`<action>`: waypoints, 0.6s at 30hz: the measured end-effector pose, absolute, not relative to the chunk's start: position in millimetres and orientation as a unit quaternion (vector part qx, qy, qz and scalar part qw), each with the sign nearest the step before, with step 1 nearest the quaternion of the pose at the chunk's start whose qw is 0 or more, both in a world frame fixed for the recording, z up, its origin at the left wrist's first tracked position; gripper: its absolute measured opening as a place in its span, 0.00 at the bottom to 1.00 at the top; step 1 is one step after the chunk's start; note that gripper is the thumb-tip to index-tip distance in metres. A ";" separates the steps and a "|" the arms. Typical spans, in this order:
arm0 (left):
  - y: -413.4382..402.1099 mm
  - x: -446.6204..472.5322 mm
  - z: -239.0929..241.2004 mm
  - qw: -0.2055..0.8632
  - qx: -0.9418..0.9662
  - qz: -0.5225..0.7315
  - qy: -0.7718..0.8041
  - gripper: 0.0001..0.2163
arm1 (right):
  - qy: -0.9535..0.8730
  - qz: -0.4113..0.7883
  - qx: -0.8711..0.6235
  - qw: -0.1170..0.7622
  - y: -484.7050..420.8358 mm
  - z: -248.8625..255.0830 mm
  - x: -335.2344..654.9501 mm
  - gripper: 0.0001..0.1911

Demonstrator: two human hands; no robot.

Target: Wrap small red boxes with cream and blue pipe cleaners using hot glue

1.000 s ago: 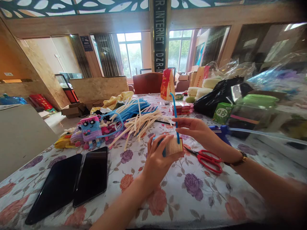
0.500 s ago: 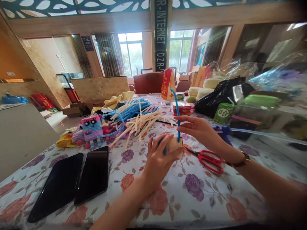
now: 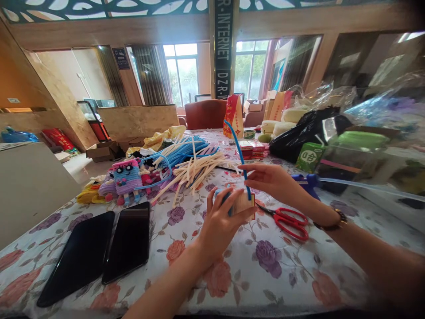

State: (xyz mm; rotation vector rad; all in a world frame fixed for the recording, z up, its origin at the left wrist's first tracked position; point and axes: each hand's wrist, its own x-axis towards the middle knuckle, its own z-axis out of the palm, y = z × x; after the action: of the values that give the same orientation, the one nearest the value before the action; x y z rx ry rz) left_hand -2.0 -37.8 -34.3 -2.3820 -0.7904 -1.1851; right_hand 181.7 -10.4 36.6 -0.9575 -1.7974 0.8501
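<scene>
My left hand (image 3: 219,226) is closed around a small box (image 3: 244,203) with a pale cream front, a red edge and some blue at its left side. The fingers hide much of it. My right hand (image 3: 277,182) pinches a blue fuzzy pipe cleaner (image 3: 237,142) between thumb and fingers. Its lower end meets the box's right part; its upper end rises and bends to the left. Whether that lower end is fixed there I cannot tell. Red-handled scissors (image 3: 292,224) lie on the tablecloth just right of the box, blades pointing toward it.
Several cream pipe cleaners (image 3: 195,169) and blue pipe cleaners (image 3: 184,153) lie piled behind my left hand. A fuzzy doll (image 3: 127,179) stands left. Two dark tablets (image 3: 128,241) lie front left. A blue glue gun (image 3: 307,185), black bag (image 3: 308,133) and green-lidded jar (image 3: 360,141) stand right.
The pipe cleaner's upper end has swung to the left, so it leans more. My right fingers have shifted slightly left and down; the left hand keeps its hold on the box.
</scene>
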 end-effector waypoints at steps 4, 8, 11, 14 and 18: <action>-39.3 -1.8 -32.7 0.189 -0.847 -0.410 -0.281 0.15 | -0.730 0.342 -0.390 0.445 -9.5 34.9 181.6 0.22; -39.8 -1.4 -31.0 0.198 -0.837 -0.424 -0.284 0.14 | -0.729 0.335 -0.393 0.450 -7.0 32.2 182.8 0.23; -39.2 -1.5 -30.8 0.199 -0.831 -0.430 -0.290 0.14 | -0.723 0.333 -0.394 0.459 -5.5 31.1 183.3 0.23; -38.7 -1.9 -31.5 0.201 -0.830 -0.428 -0.295 0.16 | -0.722 0.333 -0.393 0.462 -5.7 31.8 183.0 0.23; -38.7 -2.0 -31.6 0.219 -0.826 -0.427 -0.296 0.17 | -0.716 0.346 -0.390 0.464 -7.4 34.1 182.0 0.23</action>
State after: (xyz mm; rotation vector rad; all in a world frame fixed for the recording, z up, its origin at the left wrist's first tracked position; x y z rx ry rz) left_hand -2.0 -38.7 -31.6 -2.2867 -0.8191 -1.1812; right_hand 182.0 -7.4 34.1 -0.9593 -1.7596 0.8510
